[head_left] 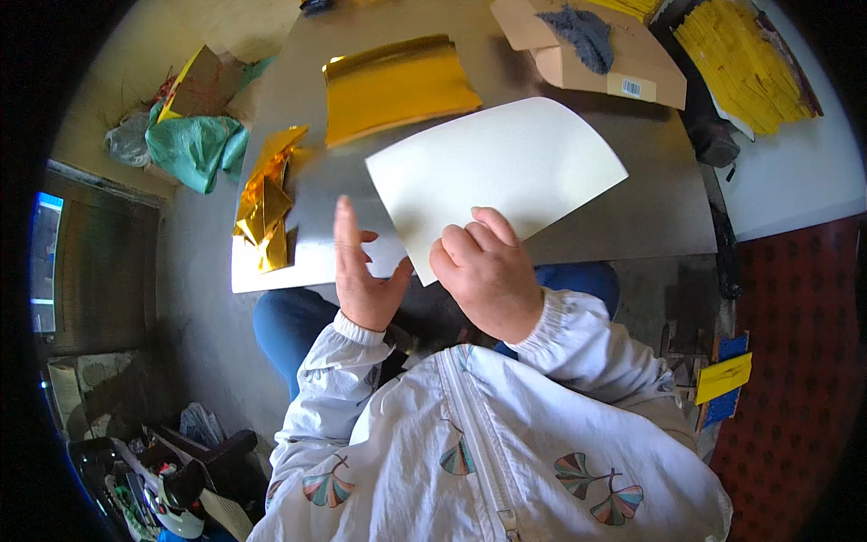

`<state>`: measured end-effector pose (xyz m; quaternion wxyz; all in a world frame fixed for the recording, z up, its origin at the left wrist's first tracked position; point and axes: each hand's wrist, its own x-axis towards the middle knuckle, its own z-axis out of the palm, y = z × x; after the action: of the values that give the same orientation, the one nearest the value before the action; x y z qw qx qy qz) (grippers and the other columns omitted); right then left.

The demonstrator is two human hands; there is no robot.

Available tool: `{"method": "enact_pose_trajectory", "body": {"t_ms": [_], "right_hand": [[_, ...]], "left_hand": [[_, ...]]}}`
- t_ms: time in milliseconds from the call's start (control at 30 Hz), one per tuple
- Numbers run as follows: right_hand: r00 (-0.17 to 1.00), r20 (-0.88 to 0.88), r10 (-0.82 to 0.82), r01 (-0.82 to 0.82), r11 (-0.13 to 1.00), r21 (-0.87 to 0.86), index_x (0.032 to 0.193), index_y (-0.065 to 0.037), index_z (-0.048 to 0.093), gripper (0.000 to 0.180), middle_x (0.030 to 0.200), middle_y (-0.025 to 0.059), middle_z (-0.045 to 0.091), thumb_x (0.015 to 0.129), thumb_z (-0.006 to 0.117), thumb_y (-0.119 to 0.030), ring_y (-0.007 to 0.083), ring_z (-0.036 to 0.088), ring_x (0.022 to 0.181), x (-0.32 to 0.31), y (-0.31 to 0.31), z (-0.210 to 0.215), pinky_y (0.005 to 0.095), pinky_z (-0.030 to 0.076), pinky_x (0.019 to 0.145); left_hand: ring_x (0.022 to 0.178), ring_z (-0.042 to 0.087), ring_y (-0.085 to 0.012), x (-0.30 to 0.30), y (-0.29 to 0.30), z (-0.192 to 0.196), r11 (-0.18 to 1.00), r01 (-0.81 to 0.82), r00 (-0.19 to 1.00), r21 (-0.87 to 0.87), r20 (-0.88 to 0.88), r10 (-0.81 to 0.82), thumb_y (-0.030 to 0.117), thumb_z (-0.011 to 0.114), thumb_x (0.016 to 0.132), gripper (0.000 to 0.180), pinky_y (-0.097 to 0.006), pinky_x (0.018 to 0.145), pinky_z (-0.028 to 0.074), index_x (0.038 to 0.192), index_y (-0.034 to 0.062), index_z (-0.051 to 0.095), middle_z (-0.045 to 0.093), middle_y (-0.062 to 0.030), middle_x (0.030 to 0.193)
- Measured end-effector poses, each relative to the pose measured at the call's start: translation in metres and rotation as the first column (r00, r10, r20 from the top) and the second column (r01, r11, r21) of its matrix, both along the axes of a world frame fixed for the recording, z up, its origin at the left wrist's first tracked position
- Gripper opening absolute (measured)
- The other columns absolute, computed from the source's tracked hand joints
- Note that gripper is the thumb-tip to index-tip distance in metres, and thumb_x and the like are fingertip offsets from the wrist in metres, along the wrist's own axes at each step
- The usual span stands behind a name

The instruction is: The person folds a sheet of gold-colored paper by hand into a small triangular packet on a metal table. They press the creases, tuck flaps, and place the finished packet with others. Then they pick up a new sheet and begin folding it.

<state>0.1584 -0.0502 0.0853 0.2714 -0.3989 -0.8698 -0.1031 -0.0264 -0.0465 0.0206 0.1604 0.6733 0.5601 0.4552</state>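
Note:
A white sheet of paper (pixel 506 158) lies at a slant in front of me, its far edge curling slightly up from the dark table. My right hand (pixel 488 271) is closed over its near edge, the fingers curled in and the sheet apparently gripped there; the finger pads are hidden. Just left of the paper's near corner, my left hand (pixel 363 280) is held on edge with its fingers stretched out and nothing in it. Beyond the paper rests a stack of shiny gold sheets (pixel 402 88). Folded gold foil pieces (pixel 268 203) are heaped by the table's left edge.
An opened cardboard box (pixel 587 68) with a dark grey cloth (pixel 580 38) on it occupies the table's far right. Further right, bundled yellow paper (pixel 745 68) lies on a white surface (pixel 799 172). A green plastic bag (pixel 194 149) is on the left beyond the table (pixel 632 217).

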Motion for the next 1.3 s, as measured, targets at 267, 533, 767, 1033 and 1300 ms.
{"method": "enact_pose_trajectory", "body": {"t_ms": [267,533,767,1033,1300], "right_hand": [[0.999,-0.025,0.045,-0.05,0.953,-0.3,0.085,-0.007,0.06,0.005,0.088,0.0076,0.058,0.084,0.055,-0.008,0.022,0.06,0.083,-0.006,-0.014,-0.073,0.045,0.04,0.099],[0.973,-0.223,-0.065,-0.092,0.773,-0.628,0.105,-0.004,0.068,0.029,0.109,0.0139,0.068,0.076,0.068,0.0,0.0277,0.066,0.098,0.11,0.018,-0.077,0.0361,0.05,0.089],[0.732,-0.541,-0.415,-0.256,0.569,-0.782,0.101,-0.003,0.069,0.015,0.092,0.0055,0.069,0.089,0.065,-0.012,0.0098,0.062,0.081,0.131,0.042,-0.101,0.0253,0.05,0.071],[0.737,-0.517,-0.436,0.033,0.787,-0.617,0.071,-0.002,0.053,0.029,0.062,0.0102,0.054,0.09,0.062,-0.021,0.0238,0.05,0.056,0.091,0.07,-0.116,0.0376,0.039,0.054],[0.749,-0.395,-0.533,0.349,0.823,-0.449,0.078,-0.007,0.06,0.014,0.063,0.007,0.06,0.087,0.063,-0.017,0.0237,0.055,0.058,0.065,0.068,-0.118,0.0402,0.044,0.065]], "left_hand": [[0.112,0.062,-0.0284,-0.001,-0.009,-0.042,0.919,0.393,0.878,0.03,-0.309,-0.365,-0.01,0.057,0.07,0.042,-0.039,0.093,0.047,0.108,0.0056,0.067,0.068,-0.0101,0.111],[0.1,0.065,-0.031,-0.035,0.002,-0.046,0.891,0.437,0.9,-0.124,0.07,-0.431,-0.003,0.063,0.083,0.022,-0.037,0.088,0.05,0.103,0.002,0.069,0.069,-0.0155,0.107],[0.061,0.052,-0.0168,-0.041,0.007,-0.054,0.938,0.229,0.953,-0.26,0.257,-0.161,0.014,0.057,0.096,0.018,-0.03,0.06,0.045,0.089,-0.0016,0.063,0.054,-0.0088,0.066],[0.076,0.054,-0.0078,-0.053,0.02,-0.055,0.948,-0.013,0.977,-0.318,0.2,0.08,0.012,0.06,0.096,0.015,-0.022,0.069,0.046,0.1,-0.0024,0.064,0.062,-0.001,0.081],[0.06,0.062,-0.015,-0.041,0.031,-0.039,0.943,-0.242,0.97,-0.229,-0.028,0.242,0.018,0.069,0.089,0.02,-0.027,0.056,0.049,0.088,-0.0026,0.067,0.064,-0.0116,0.067]]}}
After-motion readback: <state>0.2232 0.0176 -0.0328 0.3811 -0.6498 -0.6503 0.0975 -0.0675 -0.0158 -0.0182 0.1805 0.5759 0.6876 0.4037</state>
